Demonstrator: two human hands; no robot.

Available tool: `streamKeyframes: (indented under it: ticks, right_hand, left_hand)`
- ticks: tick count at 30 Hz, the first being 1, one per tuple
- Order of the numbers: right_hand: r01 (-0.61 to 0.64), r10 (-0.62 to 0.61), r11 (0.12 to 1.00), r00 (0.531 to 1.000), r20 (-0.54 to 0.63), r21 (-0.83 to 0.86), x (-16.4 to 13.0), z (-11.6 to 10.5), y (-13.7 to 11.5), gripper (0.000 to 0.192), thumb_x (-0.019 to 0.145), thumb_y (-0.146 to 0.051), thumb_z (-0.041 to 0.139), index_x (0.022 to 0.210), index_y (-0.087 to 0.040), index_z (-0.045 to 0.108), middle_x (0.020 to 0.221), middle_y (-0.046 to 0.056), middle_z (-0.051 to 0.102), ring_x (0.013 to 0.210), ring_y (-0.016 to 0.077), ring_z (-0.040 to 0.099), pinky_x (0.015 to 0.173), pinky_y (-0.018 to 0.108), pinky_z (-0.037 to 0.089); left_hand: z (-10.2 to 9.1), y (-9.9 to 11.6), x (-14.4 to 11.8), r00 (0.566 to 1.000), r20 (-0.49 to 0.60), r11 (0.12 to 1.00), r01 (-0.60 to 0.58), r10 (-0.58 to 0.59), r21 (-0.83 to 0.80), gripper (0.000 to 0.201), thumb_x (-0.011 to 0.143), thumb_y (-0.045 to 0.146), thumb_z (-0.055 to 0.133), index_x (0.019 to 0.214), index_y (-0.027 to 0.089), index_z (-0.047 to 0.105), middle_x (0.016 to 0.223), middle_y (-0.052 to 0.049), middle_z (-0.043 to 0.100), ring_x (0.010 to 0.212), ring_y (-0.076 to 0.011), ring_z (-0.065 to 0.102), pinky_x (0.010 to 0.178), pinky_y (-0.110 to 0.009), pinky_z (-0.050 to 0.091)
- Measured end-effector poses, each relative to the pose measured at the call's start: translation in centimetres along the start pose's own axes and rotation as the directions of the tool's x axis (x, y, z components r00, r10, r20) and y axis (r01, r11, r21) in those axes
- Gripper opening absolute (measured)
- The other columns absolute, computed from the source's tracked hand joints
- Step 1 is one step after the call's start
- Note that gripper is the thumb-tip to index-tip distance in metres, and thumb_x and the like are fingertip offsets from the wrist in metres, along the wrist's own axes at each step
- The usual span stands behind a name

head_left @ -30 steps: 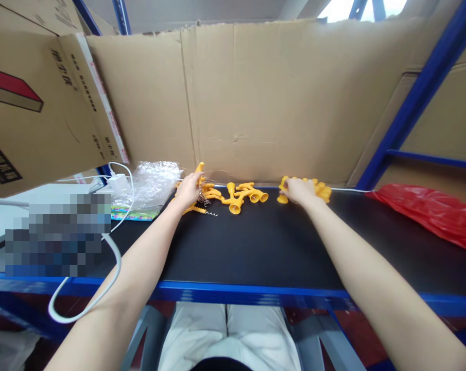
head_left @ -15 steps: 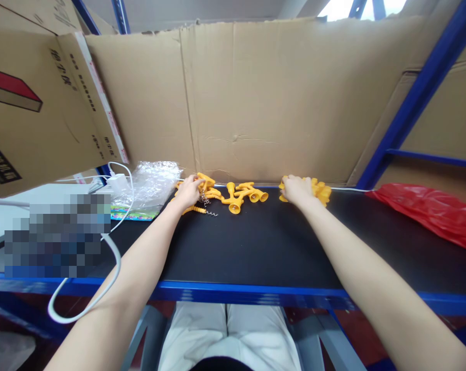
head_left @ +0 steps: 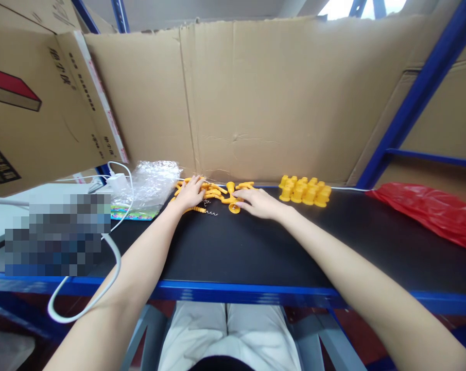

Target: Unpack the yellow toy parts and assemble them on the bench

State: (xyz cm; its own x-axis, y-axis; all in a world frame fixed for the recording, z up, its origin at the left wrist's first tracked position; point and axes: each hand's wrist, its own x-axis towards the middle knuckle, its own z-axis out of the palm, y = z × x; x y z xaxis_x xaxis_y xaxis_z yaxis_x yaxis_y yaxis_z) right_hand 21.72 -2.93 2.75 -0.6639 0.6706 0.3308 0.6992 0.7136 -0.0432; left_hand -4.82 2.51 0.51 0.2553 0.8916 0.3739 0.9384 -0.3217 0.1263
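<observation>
My left hand [head_left: 192, 193] lies over a pile of yellow ribbed pieces [head_left: 212, 192], its fingers stretched out and apart. Thin metal spirals [head_left: 211, 213] stick out from the near side of this pile, like corkscrew tips. To its right, my right hand [head_left: 259, 203] is spread over yellow pieces with flared, funnel-like ends [head_left: 235, 208], covering part of them. Its thumb and fingers are apart, and whether they touch a piece is hard to tell. Farther right stand several yellow cup-shaped pieces [head_left: 305, 190] in close rows, with neither hand on them.
Clear plastic wrap [head_left: 151, 180] lies at the back left, near a white charger [head_left: 117, 182] and a white cable. A red plastic bag [head_left: 429, 211] rests at the right. Cardboard [head_left: 275, 103] walls the back of the black tabletop [head_left: 252, 252]. A blue post [head_left: 410, 98] rises at right.
My right hand has left the rows of cup-shaped pieces and moved left onto the funnel-ended ones. My left hand stays over the pile, with its fingers now flatter and a yellow piece lowered.
</observation>
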Motion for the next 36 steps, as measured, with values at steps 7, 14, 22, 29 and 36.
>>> streamKeyframes:
  ticks: [7,14,22,29,36]
  right_hand:
    - [-0.092,0.093,0.996,0.992,0.082,-0.012,0.0,-0.3,-0.9,0.032,0.093,-0.040,0.037,0.091,-0.018,0.060,0.093,0.006,0.066,0.085,0.0178,0.060,0.074,0.030,0.042]
    - [-0.361,0.373,0.913,0.927,0.028,-0.192,0.1,0.1,-0.1,0.023,0.086,-0.034,0.048,0.096,-0.016,0.057,0.100,0.012,0.063,0.084,0.0220,0.062,0.066,0.030,0.042]
    - [-0.484,0.520,0.840,0.848,0.104,-0.247,0.2,0.4,0.6,0.030,0.081,-0.026,0.045,0.104,-0.013,0.060,0.102,0.017,0.066,0.088,0.0282,0.064,0.066,0.035,0.043]
    - [-0.461,0.460,0.831,0.884,-0.081,-0.310,0.3,-1.4,0.0,0.029,0.083,-0.031,0.041,0.100,-0.015,0.060,0.097,0.013,0.068,0.083,0.0254,0.063,0.069,0.035,0.037]
    - [-0.181,0.089,0.906,0.965,-0.246,-0.383,0.0,-1.4,-0.4,0.024,0.089,-0.024,0.040,0.102,-0.016,0.058,0.097,0.011,0.065,0.088,0.0237,0.056,0.076,0.035,0.025]
  left_hand:
    - [-0.5,0.6,-0.2,0.990,-0.050,0.990,-0.133,0.135,0.040,0.038,0.081,0.022,0.042,0.114,0.023,0.062,0.138,-0.007,0.046,0.129,-0.0243,0.038,0.109,-0.050,0.020]
    - [-0.7,1.6,0.2,0.980,-0.007,0.979,-0.200,0.200,0.050,0.035,0.081,0.022,0.040,0.104,0.021,0.067,0.106,-0.005,0.068,0.106,-0.0199,0.058,0.101,-0.038,0.034]
    - [-1.1,2.5,-0.2,0.978,-0.019,0.974,-0.206,0.208,0.093,0.039,0.083,0.023,0.040,0.114,0.022,0.063,0.110,-0.005,0.067,0.106,-0.0194,0.058,0.098,-0.034,0.037]
    - [-1.6,2.9,-0.3,0.971,-0.096,0.974,-0.212,0.219,0.080,0.038,0.085,0.023,0.040,0.117,0.020,0.060,0.104,-0.008,0.068,0.099,-0.0211,0.060,0.092,-0.036,0.038]
    - [-3.5,6.6,-1.7,0.909,-0.282,0.952,-0.290,0.306,0.098,0.055,0.090,0.046,0.038,0.140,0.025,0.033,0.108,-0.008,0.060,0.095,-0.0204,0.059,0.085,-0.032,0.040]
